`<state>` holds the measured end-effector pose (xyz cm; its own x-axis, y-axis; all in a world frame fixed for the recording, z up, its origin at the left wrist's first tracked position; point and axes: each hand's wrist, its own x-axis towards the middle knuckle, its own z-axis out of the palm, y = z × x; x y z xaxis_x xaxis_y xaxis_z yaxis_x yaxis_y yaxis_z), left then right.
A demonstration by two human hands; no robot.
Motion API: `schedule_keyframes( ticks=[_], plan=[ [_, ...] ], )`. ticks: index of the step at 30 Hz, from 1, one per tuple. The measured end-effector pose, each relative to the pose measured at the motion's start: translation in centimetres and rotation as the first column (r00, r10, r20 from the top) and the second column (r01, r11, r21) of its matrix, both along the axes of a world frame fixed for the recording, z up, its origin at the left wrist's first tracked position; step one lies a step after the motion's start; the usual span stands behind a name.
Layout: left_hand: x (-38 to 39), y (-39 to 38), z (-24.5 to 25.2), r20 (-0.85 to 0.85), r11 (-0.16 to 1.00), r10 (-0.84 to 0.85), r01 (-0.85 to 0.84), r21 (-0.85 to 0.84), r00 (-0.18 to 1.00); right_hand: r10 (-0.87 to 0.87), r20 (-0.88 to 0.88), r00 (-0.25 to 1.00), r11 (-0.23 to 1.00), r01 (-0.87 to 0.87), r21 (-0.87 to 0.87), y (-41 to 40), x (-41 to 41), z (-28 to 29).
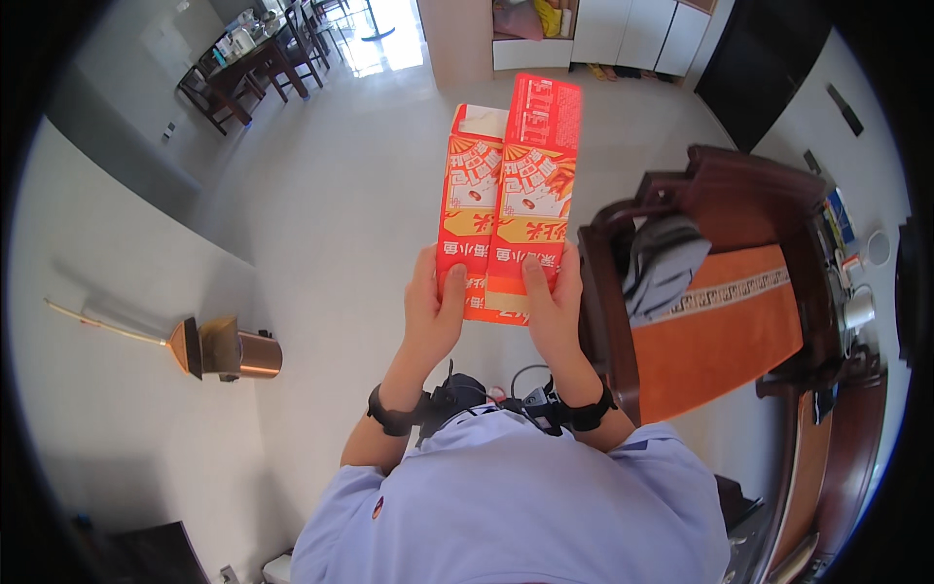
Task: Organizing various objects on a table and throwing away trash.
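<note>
Two red cardboard snack boxes with yellow bands and printed writing are held up in front of me, and both look flattened. My left hand (432,310) grips the lower left edge of the left box (465,201), its thumb on the front. Around the lower right edge of the right box (536,182) closes my right hand (553,310), also thumb on top. The right box sits higher and overlaps part of the left one. Bare cardboard shows at the left box's top and the right box's bottom. Both wrists wear black straps.
On my right stands a dark wooden seat with an orange cushion (722,336) and a grey backpack (665,263). A copper-coloured bin (260,355) and a long-handled dustpan (186,347) are at left. Farther off are a dining table (252,55) with chairs and a white cabinet (646,33).
</note>
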<state>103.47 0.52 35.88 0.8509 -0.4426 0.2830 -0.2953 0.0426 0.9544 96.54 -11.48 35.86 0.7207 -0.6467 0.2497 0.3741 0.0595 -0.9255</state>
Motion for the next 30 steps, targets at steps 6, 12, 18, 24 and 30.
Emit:
schedule_keyframes(
  ticks=[6,12,18,24,30],
  plan=[
    [10.3,-5.4,-3.0,0.085,1.000,0.001,-0.002,0.012,0.996,-0.116,-0.079,0.990,0.985,0.104,-0.141,-4.6,9.4,-2.8],
    [22.3,-9.1,-2.5,0.213,0.979,-0.117,0.077,0.186,0.970,-0.323,-0.128,0.938,0.944,0.311,-0.105,-7.3,20.8,-4.1],
    [35.6,-12.6,-3.8,0.250,0.948,-0.288,0.240,0.207,0.924,-0.540,-0.226,0.811,0.834,0.480,-0.270,-8.7,32.0,-4.6],
    [36.3,-16.9,-11.2,0.220,0.899,-0.392,0.321,0.296,0.894,-0.692,-0.340,0.637,0.720,0.568,-0.399,-11.9,32.0,-12.7],
    [42.8,-28.8,-11.1,0.173,0.896,-0.432,0.399,0.193,0.885,-0.650,-0.321,0.689,0.760,0.577,-0.300,-24.2,38.3,-12.0]
  ],
)
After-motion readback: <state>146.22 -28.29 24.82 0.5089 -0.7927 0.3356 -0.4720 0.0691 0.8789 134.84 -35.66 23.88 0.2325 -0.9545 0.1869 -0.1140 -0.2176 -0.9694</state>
